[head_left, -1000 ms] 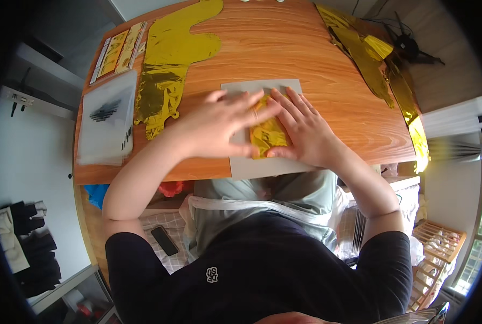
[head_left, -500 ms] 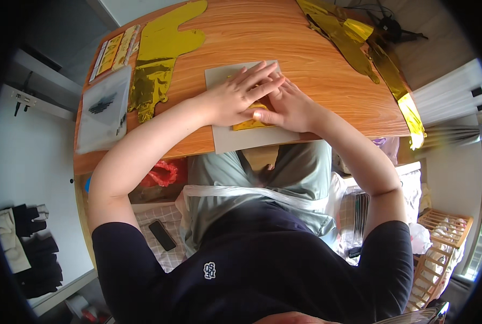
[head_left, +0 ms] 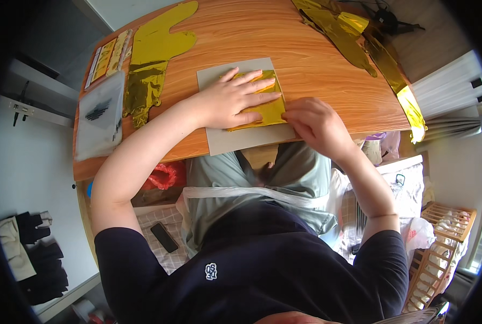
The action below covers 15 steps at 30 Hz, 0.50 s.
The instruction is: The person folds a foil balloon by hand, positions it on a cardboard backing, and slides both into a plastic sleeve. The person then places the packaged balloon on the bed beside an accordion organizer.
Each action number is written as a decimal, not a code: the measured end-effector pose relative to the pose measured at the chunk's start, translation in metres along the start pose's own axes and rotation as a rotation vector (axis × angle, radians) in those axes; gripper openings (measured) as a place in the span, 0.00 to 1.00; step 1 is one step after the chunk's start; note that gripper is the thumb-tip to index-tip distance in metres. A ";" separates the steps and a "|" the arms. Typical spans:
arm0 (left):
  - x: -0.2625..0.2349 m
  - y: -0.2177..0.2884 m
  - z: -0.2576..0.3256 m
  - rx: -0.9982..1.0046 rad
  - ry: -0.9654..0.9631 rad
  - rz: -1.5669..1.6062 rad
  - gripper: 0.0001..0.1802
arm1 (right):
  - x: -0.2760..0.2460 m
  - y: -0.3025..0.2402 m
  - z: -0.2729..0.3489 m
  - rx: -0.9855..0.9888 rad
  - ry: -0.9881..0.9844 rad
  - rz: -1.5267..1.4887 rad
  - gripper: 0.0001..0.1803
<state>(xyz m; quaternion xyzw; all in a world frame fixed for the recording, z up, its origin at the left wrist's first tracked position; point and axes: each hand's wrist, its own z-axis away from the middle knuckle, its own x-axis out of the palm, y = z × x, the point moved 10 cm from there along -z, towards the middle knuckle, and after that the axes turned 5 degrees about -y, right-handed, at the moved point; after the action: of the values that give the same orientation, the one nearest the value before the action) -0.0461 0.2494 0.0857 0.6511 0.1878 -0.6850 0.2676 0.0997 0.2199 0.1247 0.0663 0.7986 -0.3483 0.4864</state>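
Note:
A folded, flat packet of shiny gold foil (head_left: 273,112) lies on a grey cardboard sheet (head_left: 241,141) at the table's near edge. My left hand (head_left: 234,100) is spread over the packet, its fingers stretched and pressing it down, so much of the foil is covered. At the packet's lower right corner, my right hand (head_left: 320,124) has its fingers pinched together on the foil's edge. The tips of those fingers are partly hidden by the hand itself.
On the wooden table (head_left: 230,32), a flat gold foil balloon (head_left: 162,43) lies at left, beside a clear plastic bag (head_left: 99,116) and a printed packet (head_left: 108,58). More gold foil (head_left: 340,40) hangs over the right edge. A phone (head_left: 164,237) rests beside my leg.
My right hand has left its place against the left hand, moved right and closed at the packet's corner. My left hand has flattened out over the foil.

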 end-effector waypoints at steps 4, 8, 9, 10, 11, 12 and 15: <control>0.000 -0.004 -0.001 0.004 0.021 -0.004 0.38 | -0.001 -0.020 0.012 -0.106 0.052 0.276 0.19; -0.004 -0.002 -0.004 0.021 -0.003 -0.021 0.41 | 0.002 -0.016 0.016 -0.085 0.021 0.403 0.22; -0.004 -0.002 -0.004 0.022 -0.004 -0.020 0.41 | 0.002 -0.015 0.017 -0.083 0.021 0.402 0.22; -0.004 -0.002 -0.005 0.031 -0.006 -0.012 0.39 | 0.003 -0.014 0.018 -0.090 0.019 0.421 0.22; -0.003 -0.002 -0.005 0.039 -0.009 -0.005 0.38 | 0.004 -0.014 0.018 -0.097 0.017 0.440 0.23; -0.002 -0.003 -0.004 0.039 -0.010 -0.004 0.38 | 0.005 -0.013 0.018 -0.096 0.016 0.438 0.23; 0.000 -0.004 -0.003 0.060 0.005 -0.022 0.34 | 0.006 -0.012 0.016 -0.091 0.020 0.428 0.23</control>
<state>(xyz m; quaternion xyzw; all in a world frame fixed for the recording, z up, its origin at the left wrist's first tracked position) -0.0465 0.2543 0.0854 0.6586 0.1748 -0.6915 0.2399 0.1033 0.1993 0.1214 0.2159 0.7859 -0.1999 0.5438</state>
